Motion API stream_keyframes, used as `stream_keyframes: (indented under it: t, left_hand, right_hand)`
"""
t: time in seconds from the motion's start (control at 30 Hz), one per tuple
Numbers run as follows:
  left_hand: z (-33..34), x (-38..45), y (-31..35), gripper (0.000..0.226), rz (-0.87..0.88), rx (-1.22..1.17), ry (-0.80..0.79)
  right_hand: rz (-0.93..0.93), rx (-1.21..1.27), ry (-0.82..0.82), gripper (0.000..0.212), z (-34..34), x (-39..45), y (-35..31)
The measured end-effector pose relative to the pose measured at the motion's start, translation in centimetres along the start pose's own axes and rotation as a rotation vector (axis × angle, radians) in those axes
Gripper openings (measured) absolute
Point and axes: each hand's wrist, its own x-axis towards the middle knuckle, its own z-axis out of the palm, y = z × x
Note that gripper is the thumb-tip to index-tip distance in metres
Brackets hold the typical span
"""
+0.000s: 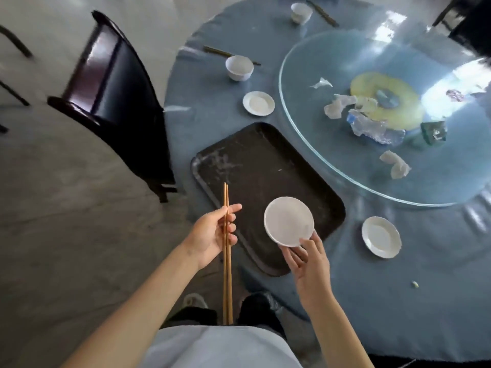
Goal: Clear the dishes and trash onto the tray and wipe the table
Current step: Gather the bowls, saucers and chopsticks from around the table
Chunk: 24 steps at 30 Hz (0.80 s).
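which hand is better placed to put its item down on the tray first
Right. The right hand holds the white dish already over the near end of the black tray. The left hand grips the chopsticks off the tray's left edge, beyond the table.

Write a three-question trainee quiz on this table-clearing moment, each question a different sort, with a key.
1. True or false: the black tray already holds a stack of bowls.
2. Multiple choice: the left hand grips A) a cloth B) chopsticks C) a spoon.
3. Fill in: the right hand holds a white ____ above the tray's near corner.

Key
1. False: the tray lies bare; two bowls stand on the table.
2. B
3. Dish; crumpled trash lies on the glass turntable.
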Motion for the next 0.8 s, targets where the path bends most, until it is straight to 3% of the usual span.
stream_keyframes:
  t: [0.23, 0.53, 0.8]
  left_hand:
    - [-13.9, -6.6, 4.4, 0.036, 0.150, -0.244, 0.163]
    - [-26.7, -13.4, 8.8, 0.032, 0.380, -0.530, 0.326]
    - [-37.4, -14.2, 16.3, 0.028, 0.435, -0.607, 0.477]
  right_hand:
    - [0.097, -0.220, -0.196, 0.040, 12.2, -3.1, 7.8]
    - [0.153, -0.504, -0.524, 0.045, 26.4, -5.8, 14.6]
    - [0.182, -0.634, -0.594, 0.039, 40.8, -4.1, 22.0]
